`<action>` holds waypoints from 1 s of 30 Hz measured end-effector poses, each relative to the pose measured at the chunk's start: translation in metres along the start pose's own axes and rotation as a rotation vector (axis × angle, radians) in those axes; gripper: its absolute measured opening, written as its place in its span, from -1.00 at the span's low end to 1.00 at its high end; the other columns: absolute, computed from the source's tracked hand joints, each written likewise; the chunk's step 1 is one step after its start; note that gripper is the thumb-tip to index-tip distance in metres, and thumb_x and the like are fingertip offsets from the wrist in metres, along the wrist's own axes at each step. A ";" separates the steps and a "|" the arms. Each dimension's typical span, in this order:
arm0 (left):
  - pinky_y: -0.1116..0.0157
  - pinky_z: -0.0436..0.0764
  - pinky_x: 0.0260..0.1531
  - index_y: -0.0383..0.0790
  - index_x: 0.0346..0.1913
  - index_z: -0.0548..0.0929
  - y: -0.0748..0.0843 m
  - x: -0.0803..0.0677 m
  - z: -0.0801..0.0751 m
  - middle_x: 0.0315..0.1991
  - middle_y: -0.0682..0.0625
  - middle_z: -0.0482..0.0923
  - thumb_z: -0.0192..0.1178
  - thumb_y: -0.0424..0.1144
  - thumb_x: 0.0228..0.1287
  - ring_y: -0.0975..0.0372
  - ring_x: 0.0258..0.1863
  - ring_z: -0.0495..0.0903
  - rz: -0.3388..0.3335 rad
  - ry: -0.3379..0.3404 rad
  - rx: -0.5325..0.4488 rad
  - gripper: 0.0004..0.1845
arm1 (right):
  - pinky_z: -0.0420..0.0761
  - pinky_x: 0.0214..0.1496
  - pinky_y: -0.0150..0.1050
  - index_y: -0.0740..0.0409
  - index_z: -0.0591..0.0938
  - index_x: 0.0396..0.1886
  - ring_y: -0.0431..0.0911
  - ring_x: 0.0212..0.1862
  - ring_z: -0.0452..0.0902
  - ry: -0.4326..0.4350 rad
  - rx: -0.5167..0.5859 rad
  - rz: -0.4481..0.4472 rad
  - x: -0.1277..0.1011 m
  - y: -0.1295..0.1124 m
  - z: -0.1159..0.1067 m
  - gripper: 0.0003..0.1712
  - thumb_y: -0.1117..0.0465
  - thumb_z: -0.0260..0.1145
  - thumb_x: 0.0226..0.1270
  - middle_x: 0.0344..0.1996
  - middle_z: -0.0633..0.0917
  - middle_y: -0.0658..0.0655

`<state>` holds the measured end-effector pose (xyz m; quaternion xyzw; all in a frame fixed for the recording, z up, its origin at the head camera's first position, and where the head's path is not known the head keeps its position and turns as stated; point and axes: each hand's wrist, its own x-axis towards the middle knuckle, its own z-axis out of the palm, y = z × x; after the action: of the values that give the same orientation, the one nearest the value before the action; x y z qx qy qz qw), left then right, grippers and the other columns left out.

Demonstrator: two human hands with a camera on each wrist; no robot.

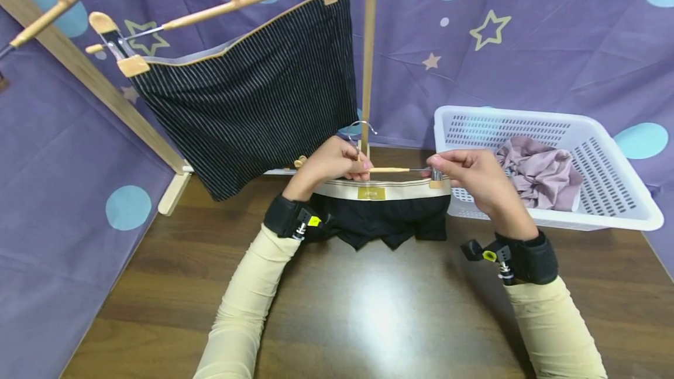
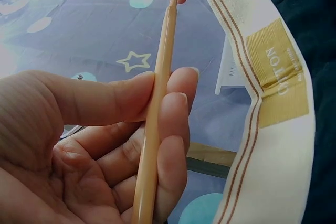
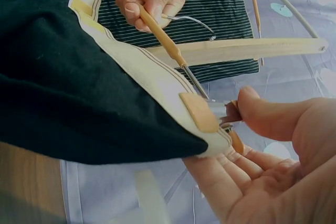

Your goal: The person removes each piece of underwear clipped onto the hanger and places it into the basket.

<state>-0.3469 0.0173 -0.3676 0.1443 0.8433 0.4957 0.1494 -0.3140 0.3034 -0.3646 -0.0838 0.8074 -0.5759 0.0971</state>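
In the head view, my left hand [image 1: 337,159] grips the wooden bar of a clip hanger [image 1: 388,169], its metal hook [image 1: 362,123] rising above the fingers. The left wrist view shows thumb and fingers wrapped round the bar [image 2: 160,61]. Black underpants [image 1: 389,218] with a cream waistband [image 1: 400,190] and a gold label hang from the hanger, legs downward. At the right end, my right hand [image 1: 476,177] pinches the hanger's clip [image 3: 202,113], thumb on its end and fingers below. The clip's wooden jaw lies over the waistband's corner.
A striped dark cloth [image 1: 253,92] hangs by clips from another hanger [image 1: 231,7] at the left. A wooden rack post [image 1: 370,45] stands behind the hands. The white basket [image 1: 621,174] at the right holds a mauve garment [image 1: 542,174]. Everything is around a brown wooden table [image 1: 368,320].
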 end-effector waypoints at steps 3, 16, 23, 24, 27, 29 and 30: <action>0.43 0.67 -0.42 -0.44 -0.28 0.79 0.001 -0.001 -0.001 -0.41 -0.05 0.77 0.29 -0.36 0.39 0.32 -0.49 0.67 0.003 0.004 0.006 -0.82 | 0.69 -0.11 -0.48 0.42 0.64 0.15 -0.42 -0.17 0.71 0.031 -0.023 -0.008 -0.001 -0.001 0.003 -0.50 0.06 0.30 0.51 -0.40 0.81 -0.29; 0.41 0.70 -0.36 -0.40 -0.26 0.81 0.005 -0.006 -0.003 -0.36 -0.09 0.79 0.30 -0.33 0.39 0.36 -0.46 0.69 0.032 0.021 0.038 -0.82 | 0.58 -0.39 -0.46 0.48 0.67 0.07 -0.41 -0.32 0.69 0.178 0.035 -0.037 -0.006 -0.004 0.012 -0.56 0.18 0.41 0.41 -0.48 0.80 -0.29; 0.40 0.73 -0.33 -0.44 -0.22 0.80 0.010 -0.010 -0.004 -0.30 -0.14 0.79 0.29 -0.34 0.40 0.34 -0.45 0.69 0.024 0.019 0.047 -0.81 | 0.50 -0.46 -0.38 0.33 0.78 -0.07 -0.32 -0.31 0.75 0.202 0.064 -0.081 -0.008 -0.004 0.015 -0.68 0.16 0.46 0.36 -0.46 0.83 -0.15; 0.40 0.73 -0.33 -0.44 -0.22 0.80 0.011 -0.010 -0.004 -0.30 -0.14 0.79 0.29 -0.34 0.40 0.35 -0.46 0.68 0.026 0.019 0.048 -0.82 | 0.50 -0.47 -0.37 0.32 0.78 -0.08 -0.32 -0.32 0.76 0.202 0.070 -0.088 -0.008 -0.004 0.015 -0.70 0.16 0.46 0.35 -0.46 0.83 -0.14; 0.42 0.71 -0.35 -0.43 -0.24 0.80 0.012 -0.012 -0.005 -0.31 -0.13 0.79 0.30 -0.34 0.40 0.36 -0.46 0.68 0.029 0.019 0.053 -0.82 | 0.51 -0.49 -0.39 0.26 0.80 -0.13 -0.30 -0.30 0.79 0.194 0.084 -0.110 -0.009 -0.004 0.016 -0.77 0.18 0.45 0.36 -0.47 0.83 -0.10; 0.43 0.70 -0.36 -0.43 -0.24 0.80 0.012 -0.012 -0.005 -0.31 -0.14 0.80 0.29 -0.34 0.40 0.37 -0.47 0.68 0.035 0.016 0.054 -0.82 | 0.53 -0.48 -0.41 0.19 0.82 -0.17 -0.28 -0.29 0.79 0.196 0.093 -0.114 -0.009 -0.005 0.016 -0.83 0.19 0.45 0.36 -0.48 0.83 -0.08; 0.43 0.69 -0.36 -0.42 -0.24 0.80 0.012 -0.013 -0.005 -0.31 -0.13 0.80 0.29 -0.34 0.40 0.37 -0.47 0.68 0.037 0.017 0.057 -0.82 | 0.53 -0.47 -0.42 0.15 0.83 -0.19 -0.30 -0.27 0.79 0.198 0.083 -0.114 -0.009 -0.005 0.016 -0.86 0.19 0.45 0.36 -0.48 0.83 -0.09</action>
<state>-0.3363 0.0140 -0.3531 0.1598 0.8555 0.4753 0.1292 -0.3009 0.2892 -0.3645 -0.0682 0.7824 -0.6189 -0.0126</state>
